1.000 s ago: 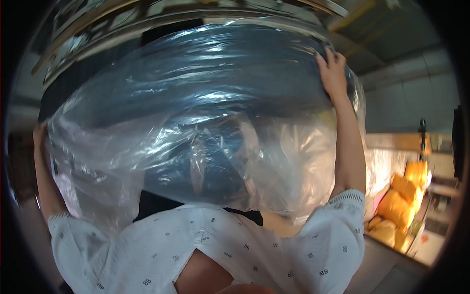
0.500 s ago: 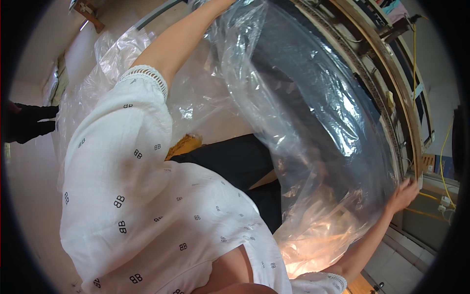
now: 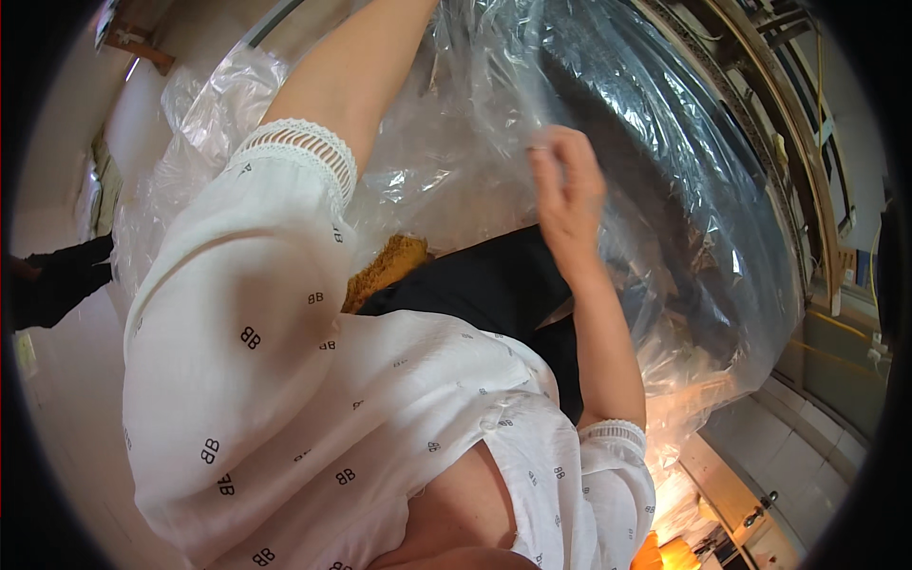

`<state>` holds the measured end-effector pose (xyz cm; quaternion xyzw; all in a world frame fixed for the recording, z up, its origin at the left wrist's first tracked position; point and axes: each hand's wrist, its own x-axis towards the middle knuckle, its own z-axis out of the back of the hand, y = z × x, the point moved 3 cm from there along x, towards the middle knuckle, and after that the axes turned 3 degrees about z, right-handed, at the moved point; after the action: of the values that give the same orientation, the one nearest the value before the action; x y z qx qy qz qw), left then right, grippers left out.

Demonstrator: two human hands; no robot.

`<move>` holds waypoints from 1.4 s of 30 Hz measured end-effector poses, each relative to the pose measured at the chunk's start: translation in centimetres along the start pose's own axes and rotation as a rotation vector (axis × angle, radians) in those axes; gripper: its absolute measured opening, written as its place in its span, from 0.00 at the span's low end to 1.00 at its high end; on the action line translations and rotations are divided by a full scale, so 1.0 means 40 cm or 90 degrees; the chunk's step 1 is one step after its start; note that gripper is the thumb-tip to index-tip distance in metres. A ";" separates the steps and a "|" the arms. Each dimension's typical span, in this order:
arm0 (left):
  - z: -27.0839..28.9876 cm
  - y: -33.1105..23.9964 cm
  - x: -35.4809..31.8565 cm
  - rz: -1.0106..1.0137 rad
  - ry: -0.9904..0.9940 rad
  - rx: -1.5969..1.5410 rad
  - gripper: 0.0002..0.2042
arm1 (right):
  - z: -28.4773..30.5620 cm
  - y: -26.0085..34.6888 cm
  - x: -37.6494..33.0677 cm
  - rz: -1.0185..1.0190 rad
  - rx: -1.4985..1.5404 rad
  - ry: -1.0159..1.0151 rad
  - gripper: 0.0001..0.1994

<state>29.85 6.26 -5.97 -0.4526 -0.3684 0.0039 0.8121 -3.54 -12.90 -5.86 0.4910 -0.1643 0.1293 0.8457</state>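
Observation:
A large clear plastic sheet (image 3: 684,142) lies in shiny folds across the space before me, over a dark surface on the right. My right hand (image 3: 570,195) is raised in front of its middle, thumb and fingertips brought together in a pinch. A blurred fold of the sheet meets those fingertips. My left arm (image 3: 347,76) stretches up past the top edge of the picture, so the left hand is out of sight. More crumpled plastic hangs beside that arm.
A long curved-looking wooden frame (image 3: 760,104) runs along the far right, with a yellow cable (image 3: 836,325) near it. A mustard-coloured fuzzy thing (image 3: 389,271) is by my dark-clothed legs (image 3: 475,285). Dark cloth (image 3: 66,280) shows at the far left.
My right hand has left the frame's edge at the right and come inward and up to the middle of the plastic. The sheet's folds have shifted. My left arm still reaches upward.

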 end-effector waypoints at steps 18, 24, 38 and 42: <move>-0.010 0.056 0.034 0.031 0.011 -0.095 0.11 | 0.716 0.255 -0.556 -0.203 0.075 -0.140 0.16; -0.021 0.142 0.115 -0.061 0.199 0.192 0.23 | 1.071 0.200 -0.904 -0.404 -0.395 -0.601 0.15; 0.129 0.129 0.083 -0.113 0.238 0.239 0.22 | 1.048 -0.168 -0.653 -0.469 -0.835 -0.092 0.26; 0.174 0.213 0.129 -0.107 0.296 0.278 0.20 | 1.048 -0.176 -0.571 -0.285 -0.741 -0.171 0.22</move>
<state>32.20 18.12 -6.98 -0.2247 -0.1997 -0.0878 0.9497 -28.03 -54.20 -1.20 -0.0143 -0.2059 -0.2239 0.9525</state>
